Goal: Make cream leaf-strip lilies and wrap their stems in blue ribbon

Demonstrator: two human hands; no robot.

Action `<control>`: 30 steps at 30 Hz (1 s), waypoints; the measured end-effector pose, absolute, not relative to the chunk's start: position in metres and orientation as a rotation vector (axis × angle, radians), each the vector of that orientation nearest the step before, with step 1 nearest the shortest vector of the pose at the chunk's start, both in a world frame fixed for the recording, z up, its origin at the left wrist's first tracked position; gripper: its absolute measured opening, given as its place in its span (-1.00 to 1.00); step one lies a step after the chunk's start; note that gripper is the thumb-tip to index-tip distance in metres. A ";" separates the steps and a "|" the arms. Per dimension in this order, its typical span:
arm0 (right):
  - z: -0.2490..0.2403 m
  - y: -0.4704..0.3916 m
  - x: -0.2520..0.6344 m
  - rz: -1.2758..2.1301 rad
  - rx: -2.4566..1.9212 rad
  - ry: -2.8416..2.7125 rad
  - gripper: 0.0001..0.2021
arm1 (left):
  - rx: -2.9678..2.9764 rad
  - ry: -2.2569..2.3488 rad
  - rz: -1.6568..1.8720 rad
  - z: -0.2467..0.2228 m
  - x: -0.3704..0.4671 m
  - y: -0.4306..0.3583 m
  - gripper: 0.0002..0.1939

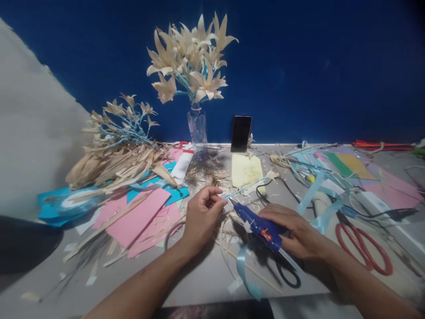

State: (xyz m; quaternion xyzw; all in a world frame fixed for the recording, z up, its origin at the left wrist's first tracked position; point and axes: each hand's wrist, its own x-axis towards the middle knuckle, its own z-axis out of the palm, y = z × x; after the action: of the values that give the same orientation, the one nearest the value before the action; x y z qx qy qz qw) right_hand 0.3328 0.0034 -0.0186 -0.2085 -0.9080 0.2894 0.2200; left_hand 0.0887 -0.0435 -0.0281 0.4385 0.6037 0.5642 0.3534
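My left hand pinches the near end of a thin blue-wrapped stem, which has a small pale flower at its far end. My right hand is closed around a blue glue gun with a clear glue stick at its back. The gun's nozzle points at the pinched end of the stem, close to my left fingertips; whether they touch is unclear. A light blue ribbon curls below the glue gun.
A clear bottle holds pale flowers. A phone leans against the wall. Pink paper, dried husks and a tape roll lie left. Red-handled scissors and a white power strip are right.
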 end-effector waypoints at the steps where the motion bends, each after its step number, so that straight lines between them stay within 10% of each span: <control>1: -0.018 0.003 0.332 0.803 -0.572 -2.507 -0.75 | 1.131 1.556 1.455 -0.027 0.089 -0.044 -0.88; 30: -0.017 0.003 0.333 0.971 -0.712 -2.459 -0.74 | 1.111 1.565 1.383 -0.028 0.090 -0.042 -0.88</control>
State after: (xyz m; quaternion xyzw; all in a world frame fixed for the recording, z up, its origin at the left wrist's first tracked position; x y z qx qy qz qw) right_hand 0.3330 0.0034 -0.0172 -0.2548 -0.8799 0.3475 0.2002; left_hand 0.0900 -0.0422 -0.0276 0.4349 0.6123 0.5412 0.3782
